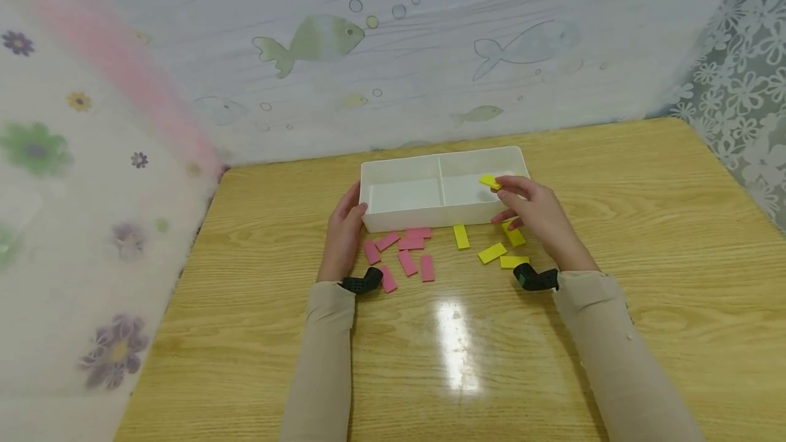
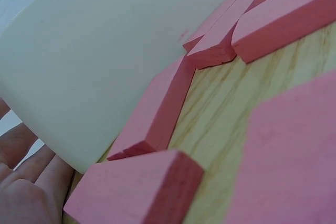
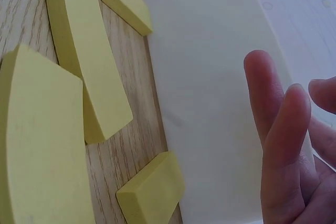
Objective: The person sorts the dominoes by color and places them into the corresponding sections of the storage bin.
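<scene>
Currently, the right hand (image 1: 535, 215) pinches a yellow block (image 1: 488, 181) over the white divided tray's (image 1: 424, 215) right compartment (image 1: 462, 186); the left hand (image 1: 344, 234) rests loosely against its end. Flat pink blocks (image 1: 426, 269) and yellow pieces (image 1: 492, 254) lie along its front.

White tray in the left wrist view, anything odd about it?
Yes, slightly: a faint pink mark on the white tray, near the pink blocks. It interrupts plain white; smudge or reflection, I can't tell.

Plain beige sleeves (image 1: 322, 367) and black, angular wrist cameras (image 1: 365, 282) (a small green patch on the right one)
</scene>
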Motion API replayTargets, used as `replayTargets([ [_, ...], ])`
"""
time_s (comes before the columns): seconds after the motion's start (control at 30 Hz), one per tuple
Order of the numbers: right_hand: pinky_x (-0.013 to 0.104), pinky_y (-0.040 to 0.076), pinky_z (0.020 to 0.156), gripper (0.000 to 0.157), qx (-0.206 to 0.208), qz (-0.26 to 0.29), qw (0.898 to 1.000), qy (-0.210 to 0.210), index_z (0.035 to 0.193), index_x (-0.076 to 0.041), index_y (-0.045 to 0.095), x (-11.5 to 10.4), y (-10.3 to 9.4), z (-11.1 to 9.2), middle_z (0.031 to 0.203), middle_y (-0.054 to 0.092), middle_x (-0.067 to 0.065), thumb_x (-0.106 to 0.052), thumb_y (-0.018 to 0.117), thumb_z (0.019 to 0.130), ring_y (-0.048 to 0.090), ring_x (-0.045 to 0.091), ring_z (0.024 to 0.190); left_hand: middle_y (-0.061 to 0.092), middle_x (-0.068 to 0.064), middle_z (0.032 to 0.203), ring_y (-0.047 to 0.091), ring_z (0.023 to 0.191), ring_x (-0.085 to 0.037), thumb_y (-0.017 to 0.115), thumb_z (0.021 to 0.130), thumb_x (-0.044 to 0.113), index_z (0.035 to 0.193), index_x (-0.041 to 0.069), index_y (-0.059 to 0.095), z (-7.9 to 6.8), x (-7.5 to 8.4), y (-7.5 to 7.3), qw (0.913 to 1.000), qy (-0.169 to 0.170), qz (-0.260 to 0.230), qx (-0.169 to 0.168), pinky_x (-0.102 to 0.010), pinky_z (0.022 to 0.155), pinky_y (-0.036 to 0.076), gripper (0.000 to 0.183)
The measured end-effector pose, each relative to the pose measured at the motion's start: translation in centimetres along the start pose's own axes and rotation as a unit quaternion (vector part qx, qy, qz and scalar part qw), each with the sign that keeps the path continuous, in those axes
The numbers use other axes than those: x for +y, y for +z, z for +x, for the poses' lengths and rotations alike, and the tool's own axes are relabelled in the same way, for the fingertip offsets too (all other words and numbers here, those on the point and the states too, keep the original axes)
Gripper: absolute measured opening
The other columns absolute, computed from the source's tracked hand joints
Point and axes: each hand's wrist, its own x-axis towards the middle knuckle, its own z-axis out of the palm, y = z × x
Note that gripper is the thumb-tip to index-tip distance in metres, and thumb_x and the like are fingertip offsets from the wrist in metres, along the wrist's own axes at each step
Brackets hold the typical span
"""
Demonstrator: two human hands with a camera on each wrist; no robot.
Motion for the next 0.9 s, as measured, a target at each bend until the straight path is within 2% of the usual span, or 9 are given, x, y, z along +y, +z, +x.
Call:
replayTargets([
  [0.2,0.031,0.050,0.065,0.046,-0.005,-0.007,1.000,0.003,0.132,-0.014,0.042,-0.12,0.01,-0.04,0.126,0.049,0.009,-0.036,0.047,0.092,0.063,0.026,0.083,0.029,-0.011,0.142,0.026,0.129,-0.026,0.044,0.093,0.015,0.139,0.007,0.031,-0.08,-0.19,-0.03,0.9999,0.002,-0.014,0.001,-0.039,0.102,0.026,0.049],
  [0.57,0.033,0.049,0.067,0.047,-0.009,-0.012,1.000,-0.001,0.133,-0.016,0.039,-0.21,-0.03,0.00,0.128,0.047,0.008,-0.036,0.047,0.092,0.063,0.022,0.082,0.031,-0.010,0.141,0.027,0.129,-0.025,0.043,0.093,0.013,0.138,0.007,0.032,0.09,-0.01,0.00,1.0000,-0.002,-0.003,0.008,-0.037,0.102,0.027,0.047],
  [0.9,0.036,0.050,0.070,0.051,-0.006,-0.007,1.000,-0.009,0.136,-0.017,0.035,-0.19,0.01,-0.07,0.137,0.038,0.004,-0.035,0.048,0.091,0.063,0.025,0.086,0.032,-0.008,0.141,0.027,0.129,-0.023,0.046,0.092,0.020,0.139,0.010,0.033,0.09,0.12,-0.02,0.9998,-0.011,0.011,0.012,-0.035,0.102,0.027,0.049],
])
